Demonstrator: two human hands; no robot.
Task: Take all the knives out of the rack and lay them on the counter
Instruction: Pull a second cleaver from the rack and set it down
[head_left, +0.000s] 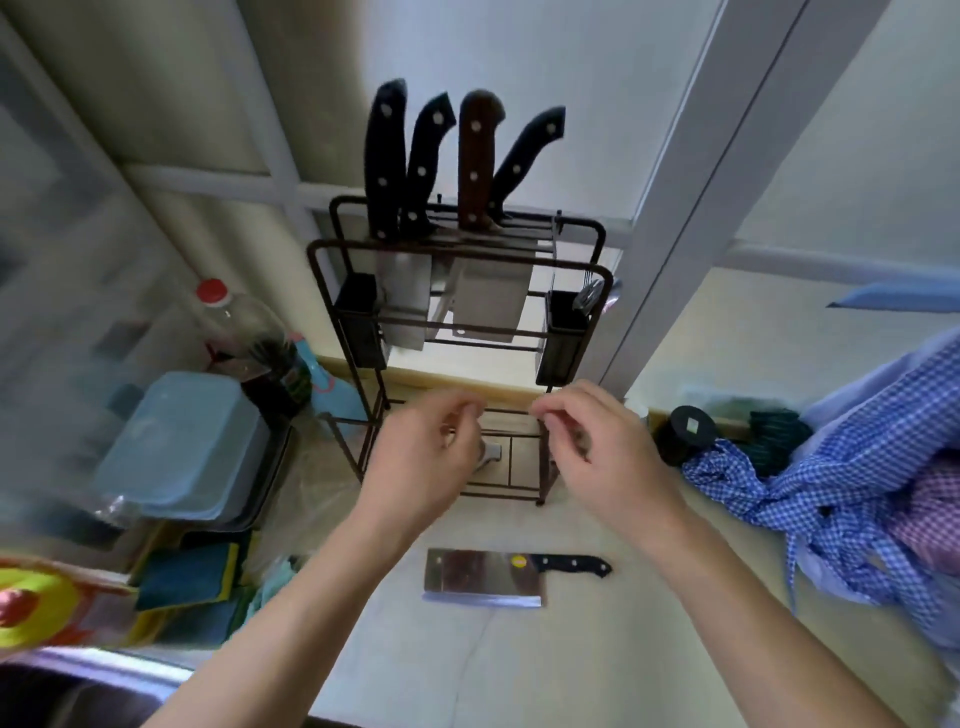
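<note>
Both of our hands hang in front of the lower part of the rack (457, 249), holding nothing: our left hand (421, 462) has its fingers loosely curled, and our right hand (597, 447) has thumb and forefinger nearly pinched with the other fingers bent.

We see the rack as a dark brown wire frame standing on the counter (519, 665) at its back edge, against the wall. Four knives stand in its top slots, handles up: a black-handled knife (385, 161) at the left, a second black handle (426, 166) just beside it, a brown wooden handle (475, 161) with pale rivets, and a slanted black handle (524, 156) at the right. Broad steel blades hang below the slots inside the frame. All four handles sit well above our hands.

One cleaver (483, 578) already lies flat on the counter in front of the rack, between our forearms and nearer to us than both hands, with a wide shiny blade, a yellow sticker and its black riveted handle pointing right.
</note>
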